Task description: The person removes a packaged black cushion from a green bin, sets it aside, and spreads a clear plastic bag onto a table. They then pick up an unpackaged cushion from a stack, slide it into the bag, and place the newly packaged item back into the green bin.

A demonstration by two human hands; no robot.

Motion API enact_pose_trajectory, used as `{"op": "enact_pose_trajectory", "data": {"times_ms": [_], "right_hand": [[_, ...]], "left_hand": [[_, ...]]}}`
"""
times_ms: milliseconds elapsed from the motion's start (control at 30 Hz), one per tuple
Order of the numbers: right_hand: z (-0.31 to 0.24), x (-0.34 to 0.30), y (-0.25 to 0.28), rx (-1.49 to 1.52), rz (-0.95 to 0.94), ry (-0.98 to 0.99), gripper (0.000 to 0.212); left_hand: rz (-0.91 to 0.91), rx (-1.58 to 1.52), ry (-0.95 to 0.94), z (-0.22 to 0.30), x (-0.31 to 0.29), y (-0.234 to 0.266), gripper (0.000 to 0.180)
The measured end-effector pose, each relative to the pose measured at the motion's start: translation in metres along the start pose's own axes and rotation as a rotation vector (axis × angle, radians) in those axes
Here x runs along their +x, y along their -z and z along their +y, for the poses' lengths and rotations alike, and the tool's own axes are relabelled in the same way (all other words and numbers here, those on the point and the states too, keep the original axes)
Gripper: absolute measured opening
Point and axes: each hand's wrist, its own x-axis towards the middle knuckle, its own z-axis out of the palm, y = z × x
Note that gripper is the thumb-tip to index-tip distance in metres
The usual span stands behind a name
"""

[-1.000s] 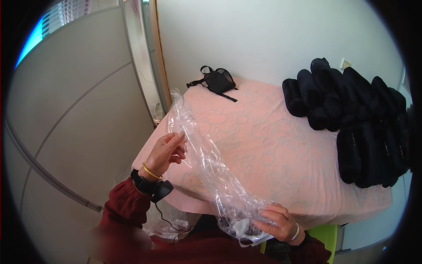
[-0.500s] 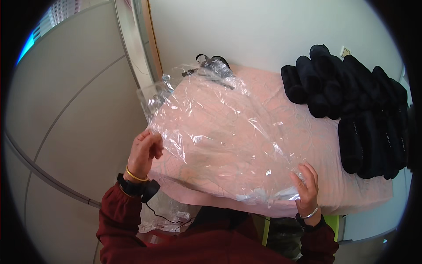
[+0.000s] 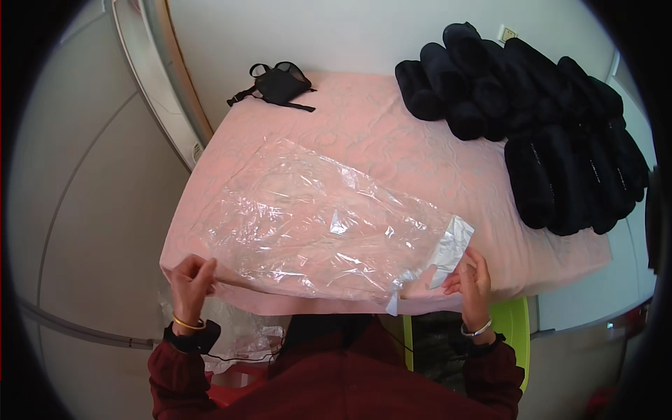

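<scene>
While I watch from the head view, I log the following.

Item one: clear plastic bag (image 3: pixel 315 231), large, crinkled, lying flat on the pink worktop (image 3: pixel 420 147). It stretches away from both hands toward the far left, with its near edge at the worktop's front rim.

Item two: left hand (image 3: pixel 190 280), fingers pressed together, pinching the near left corner of the bag at the rim.

Item three: right hand (image 3: pixel 472 283), fingers closed lightly on the bag's near right end, where a cloudy, whitish flap (image 3: pixel 448 252) folds over. I cannot tell exactly how many fingers grip it.

Item four: small black strapped pouch (image 3: pixel 278 84), well beyond the left hand, at the far edge of the worktop.

Item five: stack of black rolled bundles (image 3: pixel 532 133), beyond and to the right of the right hand, well apart from the bag.

Item six: crumpled clear plastic (image 3: pixel 238 336), below the worktop, just beside the left wrist.

Step in hand, as I judge it: laying the bag out flat and holding its near end taut between the two hands. The next move, I judge, calls for keeping even tension on both corners so the film does not bunch, and for a careful grip at the flap end, since the film looks thin and slippery.
</scene>
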Motion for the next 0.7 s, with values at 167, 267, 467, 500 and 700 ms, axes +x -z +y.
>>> {"op": "enact_pose_trajectory", "data": {"times_ms": [167, 267, 467, 500, 700], "right_hand": [[-0.003, -0.033, -0.015, 0.008, -0.11, -0.197, 0.045], [-0.01, -0.032, -0.038, 0.019, -0.309, -0.256, 0.043], [0.011, -0.01, -0.06, 0.083, -0.215, 0.265, 0.035], [0.007, -0.008, -0.065, 0.085, -0.217, 0.264, 0.035], [-0.001, -0.009, -0.074, 0.147, -0.33, 0.105, 0.026]], "left_hand": [[0.178, 0.037, -0.321, 0.009, 0.033, -0.012, 0.026], [0.006, -0.074, -0.143, 0.025, 0.033, -0.026, 0.037], [-0.089, 0.094, -0.256, -0.017, 0.044, -0.031, 0.053], [-0.042, 0.153, -0.311, -0.02, 0.043, -0.031, 0.055], [-0.065, 0.256, -0.395, -0.027, 0.049, -0.036, 0.049]]}}
